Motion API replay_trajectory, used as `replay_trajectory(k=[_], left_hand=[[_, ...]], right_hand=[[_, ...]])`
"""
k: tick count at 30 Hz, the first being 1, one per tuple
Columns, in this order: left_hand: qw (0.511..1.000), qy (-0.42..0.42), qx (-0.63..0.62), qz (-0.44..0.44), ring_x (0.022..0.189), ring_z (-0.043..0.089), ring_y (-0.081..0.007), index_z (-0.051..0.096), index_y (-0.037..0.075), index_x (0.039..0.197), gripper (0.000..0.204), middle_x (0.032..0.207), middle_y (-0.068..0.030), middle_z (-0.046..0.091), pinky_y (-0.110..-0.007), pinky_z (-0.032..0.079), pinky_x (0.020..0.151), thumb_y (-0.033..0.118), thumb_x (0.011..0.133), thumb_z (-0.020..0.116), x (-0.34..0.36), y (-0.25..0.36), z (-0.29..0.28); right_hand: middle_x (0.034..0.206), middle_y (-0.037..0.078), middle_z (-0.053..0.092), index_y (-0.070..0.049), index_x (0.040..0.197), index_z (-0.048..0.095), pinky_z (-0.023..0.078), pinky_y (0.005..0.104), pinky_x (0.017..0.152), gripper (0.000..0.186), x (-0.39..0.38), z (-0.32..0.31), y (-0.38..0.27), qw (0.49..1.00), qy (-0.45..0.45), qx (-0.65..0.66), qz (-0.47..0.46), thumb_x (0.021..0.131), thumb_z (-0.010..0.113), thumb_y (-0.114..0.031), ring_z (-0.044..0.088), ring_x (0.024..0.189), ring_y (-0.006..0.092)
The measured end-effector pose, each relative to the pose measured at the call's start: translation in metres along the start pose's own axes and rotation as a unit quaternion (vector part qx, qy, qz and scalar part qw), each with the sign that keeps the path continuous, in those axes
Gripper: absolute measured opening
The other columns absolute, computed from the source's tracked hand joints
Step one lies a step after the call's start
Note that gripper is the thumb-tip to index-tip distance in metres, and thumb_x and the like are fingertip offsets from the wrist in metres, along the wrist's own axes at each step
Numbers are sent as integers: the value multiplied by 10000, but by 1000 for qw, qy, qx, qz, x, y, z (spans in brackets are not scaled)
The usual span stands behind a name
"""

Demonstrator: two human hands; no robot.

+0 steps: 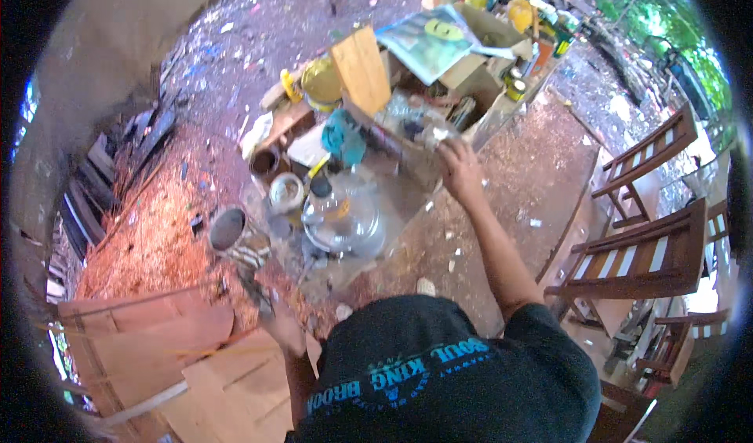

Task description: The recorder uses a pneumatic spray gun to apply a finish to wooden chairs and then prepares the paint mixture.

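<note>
Low at the left, my left hand [284, 325] is closed on a blurred dark tool [256, 290]; a grey metal cup [229, 227] shows just above it, possibly part of it. My right hand [463, 168] reaches to the back of the cluttered work surface [408, 211], its curled fingers at a pale, shiny item [439, 134] too blurred to name. Between my hands are a large clear plastic container [345, 223], a white tub [286, 194], a brown can [265, 163], a crumpled teal item [343, 135] and a dark board [392, 149].
An upright plywood piece [361, 70], cardboard boxes [463, 86] and tins [321, 82] crowd the back. Wooden chair frames [639, 258] line the right. Flat wooden panels [149, 329], a sawdust heap [141, 231] and dark offcuts [94, 192] lie at the left, beside a wide post [94, 90].
</note>
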State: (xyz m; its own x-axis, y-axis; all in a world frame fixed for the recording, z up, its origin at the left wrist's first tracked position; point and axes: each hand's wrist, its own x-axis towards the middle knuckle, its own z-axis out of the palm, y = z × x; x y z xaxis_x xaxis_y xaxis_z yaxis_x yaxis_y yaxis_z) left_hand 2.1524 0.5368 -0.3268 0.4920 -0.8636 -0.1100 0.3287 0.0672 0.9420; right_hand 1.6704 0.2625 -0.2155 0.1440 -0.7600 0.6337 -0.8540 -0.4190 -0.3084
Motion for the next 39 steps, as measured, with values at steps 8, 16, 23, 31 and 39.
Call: replay_trajectory(k=[8, 16, 23, 31, 39], left_hand=[[977, 132, 167, 1, 670, 454, -69, 497, -35, 1259, 349, 894, -18, 529, -231, 373, 529, 113, 958, 590, -36, 94, 158], [968, 182, 150, -90, 933, 538, -198, 436, -124, 1246, 429, 1084, -123, 569, -353, 465, 830, 134, 950, 610, -38, 72, 121], [943, 231, 142, 195, 745, 522, -122, 546, 31, 1063, 122, 918, -53, 545, -252, 425, 495, 69, 947, 558, -33, -1, 63], [966, 203, 143, 67, 542, 434, -68, 593, 56, 928, 59, 644, 24, 486, -240, 336, 452, 110, 951, 588, -66, 85, 123], [942, 256, 207, -69, 594, 451, -98, 590, 22, 880, 213, 688, 2, 524, -294, 392, 518, 215, 966, 617, -70, 73, 125]], right_hand=[[1166, 153, 615, -25, 1081, 640, 443, 447, 996, 324, 11, 10, 11, 1000, -3, 26, -5, 760, 596, -14, 535, 1146, 379], [1066, 141, 648, -14, 1008, 659, 460, 428, 938, 240, 28, 9, 8, 999, -1, 40, 13, 791, 665, -115, 565, 1052, 356], [987, 141, 648, -10, 960, 638, 461, 422, 847, 139, 27, 0, -8, 998, 55, 40, 2, 827, 636, -50, 566, 956, 346], [942, 151, 643, -33, 978, 648, 476, 419, 813, 118, -8, -13, -90, 988, 5, 126, 87, 863, 653, -61, 600, 913, 336], [940, 110, 632, -69, 925, 647, 475, 447, 785, 119, -97, 89, -46, 997, -60, 17, 44, 848, 660, -158, 572, 930, 347]])
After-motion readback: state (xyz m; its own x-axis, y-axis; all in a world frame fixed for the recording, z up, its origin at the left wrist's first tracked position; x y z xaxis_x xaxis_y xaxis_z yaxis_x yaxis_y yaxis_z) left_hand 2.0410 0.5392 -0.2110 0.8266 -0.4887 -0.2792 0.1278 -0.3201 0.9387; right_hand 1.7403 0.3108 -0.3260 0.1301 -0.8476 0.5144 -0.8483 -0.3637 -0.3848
